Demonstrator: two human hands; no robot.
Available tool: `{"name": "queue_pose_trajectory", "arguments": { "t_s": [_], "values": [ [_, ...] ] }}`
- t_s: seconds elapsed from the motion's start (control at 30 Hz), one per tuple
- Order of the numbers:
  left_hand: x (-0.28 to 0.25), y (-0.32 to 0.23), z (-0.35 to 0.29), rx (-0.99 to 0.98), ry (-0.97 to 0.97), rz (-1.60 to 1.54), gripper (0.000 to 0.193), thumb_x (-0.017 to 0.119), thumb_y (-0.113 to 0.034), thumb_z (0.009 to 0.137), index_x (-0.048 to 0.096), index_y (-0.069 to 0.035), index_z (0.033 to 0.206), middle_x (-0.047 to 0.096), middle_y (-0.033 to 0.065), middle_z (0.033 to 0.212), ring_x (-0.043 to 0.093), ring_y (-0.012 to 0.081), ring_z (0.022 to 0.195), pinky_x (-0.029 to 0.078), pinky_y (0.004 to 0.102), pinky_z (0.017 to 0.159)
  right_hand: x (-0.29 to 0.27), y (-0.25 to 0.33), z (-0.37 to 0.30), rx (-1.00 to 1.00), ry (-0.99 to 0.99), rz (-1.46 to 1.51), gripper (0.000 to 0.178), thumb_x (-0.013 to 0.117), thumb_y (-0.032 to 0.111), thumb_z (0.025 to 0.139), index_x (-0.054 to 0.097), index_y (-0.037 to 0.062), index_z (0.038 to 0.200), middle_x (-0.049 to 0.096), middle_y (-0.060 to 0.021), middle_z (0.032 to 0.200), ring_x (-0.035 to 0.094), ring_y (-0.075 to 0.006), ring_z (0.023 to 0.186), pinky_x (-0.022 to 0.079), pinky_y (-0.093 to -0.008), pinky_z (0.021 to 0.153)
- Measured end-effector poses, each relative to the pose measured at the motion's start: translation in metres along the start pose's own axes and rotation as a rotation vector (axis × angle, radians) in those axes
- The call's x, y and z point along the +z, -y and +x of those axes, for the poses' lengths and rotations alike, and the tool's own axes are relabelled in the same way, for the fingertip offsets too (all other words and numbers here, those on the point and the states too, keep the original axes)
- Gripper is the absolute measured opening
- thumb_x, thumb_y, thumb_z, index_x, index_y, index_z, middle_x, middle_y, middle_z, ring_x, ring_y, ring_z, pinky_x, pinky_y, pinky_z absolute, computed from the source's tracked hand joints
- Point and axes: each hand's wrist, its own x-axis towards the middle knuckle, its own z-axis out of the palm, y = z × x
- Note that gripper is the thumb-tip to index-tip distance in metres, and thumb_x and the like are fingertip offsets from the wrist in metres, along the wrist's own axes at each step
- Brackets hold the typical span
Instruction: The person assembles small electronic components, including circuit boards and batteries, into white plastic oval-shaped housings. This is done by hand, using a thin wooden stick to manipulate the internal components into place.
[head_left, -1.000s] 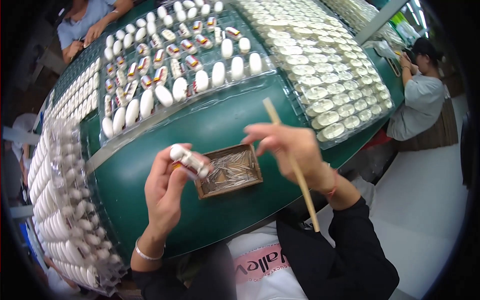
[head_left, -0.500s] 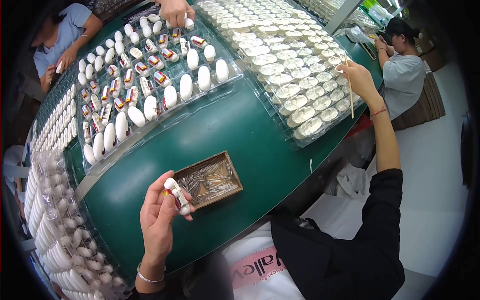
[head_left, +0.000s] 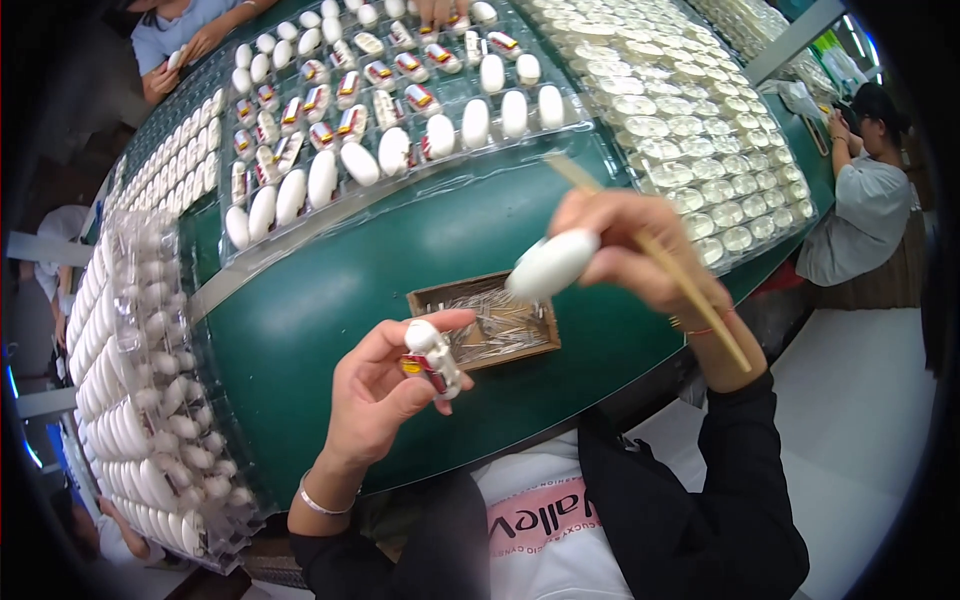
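Note:
My left hand (head_left: 366, 398) pinches a white oval device half (head_left: 424, 338) between thumb and fingers, with a red and yellow battery showing in its side. To the right and a little higher, my right hand (head_left: 640, 240) is closed on a smooth white oval cover (head_left: 553, 266), slightly blurred. The same hand keeps a thin wooden stick (head_left: 705, 312) tucked across its fingers. The cover and the device half are apart. Just behind my left fingertips, a small cardboard box (head_left: 556, 345) with many thin metal pins sits on the green table (head_left: 300, 310).
A clear tray (head_left: 590, 122) of white ovals and battery-fitted halves lies ahead; another person's hand (head_left: 440, 10) reaches into its far side. Stacked trays of pale covers (head_left: 720, 180) stand at right, stacked trays of white parts (head_left: 110, 370) at left. Other people sit around the table.
My right hand has come from the right-hand tray stack toward my left hand, now with a white cover. The view has shifted; my left hand still holds the device half.

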Motion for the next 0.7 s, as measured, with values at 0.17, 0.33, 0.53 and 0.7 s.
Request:
{"name": "queue_pose_trajectory", "arguments": {
  "t_s": [0.17,0.33,0.53,0.7],
  "values": [
    [-0.003,0.006,-0.005,0.055,-0.045,-0.056,0.042,0.071,-0.006,0.087,0.053,0.004,0.124,0.054,0.0178,0.128,0.067,0.0245,0.098,0.057,0.0286,0.073,0.054,-0.038,0.03,0.174,0.069,0.281,0.018,0.069,0.003,0.088,0.061,0.0003,0.104,0.062,-0.0102,0.102,0.058,-0.0143,0.095,0.048,-0.0271,0.084],
    [-0.001,0.016,-0.002,0.519,-0.357,0.847,0.041,0.083,-0.002,0.074,0.063,-0.001,0.11,0.062,0.0161,0.119,0.066,0.0208,0.094,0.057,0.0267,0.066,0.089,-0.047,0.035,0.363,-0.143,0.291,0.028,0.067,0.004,0.091,0.06,-0.0032,0.117,0.065,-0.0125,0.108,0.064,-0.0151,0.095,0.053,-0.0265,0.083],
    [-0.005,0.015,-0.002,0.417,-0.254,0.661,0.043,0.08,-0.002,0.077,0.062,-0.001,0.115,0.063,0.0161,0.125,0.066,0.0186,0.098,0.056,0.0269,0.07,0.097,-0.057,0.027,0.123,-0.231,0.08,0.05,0.065,-0.007,0.086,0.051,-0.0016,0.133,0.067,-0.0154,0.112,0.067,-0.0189,0.101,0.055,-0.0306,0.09],
    [-0.01,0.011,-0.005,0.145,-0.195,0.116,0.042,0.068,-0.002,0.089,0.052,0.004,0.127,0.058,0.0154,0.133,0.062,0.0169,0.106,0.055,0.0275,0.079,0.081,-0.055,0.025,0.002,-0.099,-0.289,0.053,0.062,-0.012,0.085,0.049,-0.0019,0.135,0.064,-0.0184,0.121,0.065,-0.0219,0.106,0.054,-0.033,0.092]
  ]
}}
